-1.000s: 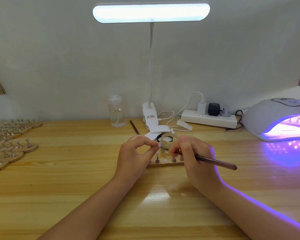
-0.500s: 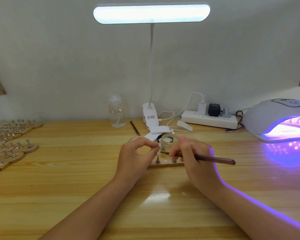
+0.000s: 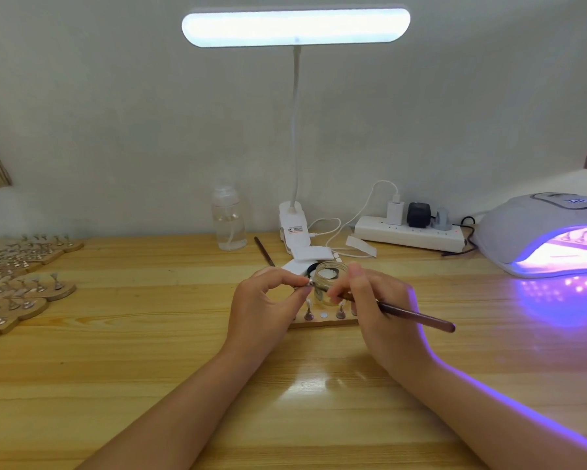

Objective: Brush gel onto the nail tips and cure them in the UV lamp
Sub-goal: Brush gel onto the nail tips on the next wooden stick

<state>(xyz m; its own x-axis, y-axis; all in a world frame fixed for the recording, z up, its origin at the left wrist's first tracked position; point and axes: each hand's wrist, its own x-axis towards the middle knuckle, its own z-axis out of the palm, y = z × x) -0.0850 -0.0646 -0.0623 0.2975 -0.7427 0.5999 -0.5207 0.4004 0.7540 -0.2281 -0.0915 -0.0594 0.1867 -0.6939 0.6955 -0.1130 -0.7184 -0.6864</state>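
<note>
The left hand [image 3: 264, 300] is pinching a small nail tip on its metal stand [image 3: 308, 283] between thumb and forefinger and is holding it up just in front of the glass gel jar [image 3: 329, 283]. The right hand [image 3: 376, 300] is gripping the brush [image 3: 417, 315] like a pen, its fingers [image 3: 339, 293] curled around the front part of the handle, and the bristle end is reaching toward the nail tip. The bristles themselves are too small to see, so I cannot tell if they are touching the tip.

The first risk, in my judgement, is coming from the jar. It is standing open directly behind both hands, and a knuckle moving forward could be knocking it over and spilling gel on the desk [image 3: 149, 368].

The second risk is the grip on the stand. It is very small, so it may be turning or slipping between the fingertips while the brush is pressing, and then the gel would be going on unevenly or onto the skin.

The wooden holder [image 3: 322, 321] with other stands is lying just under the wrists, and a lowered hand could be pushing them down.

The UV lamp [image 3: 550, 232] is glowing at the right, well apart from the hands. Its light is falling on the desk and the right arm, so gel on the brush may be starting to harden if the work is going slowly.
</note>
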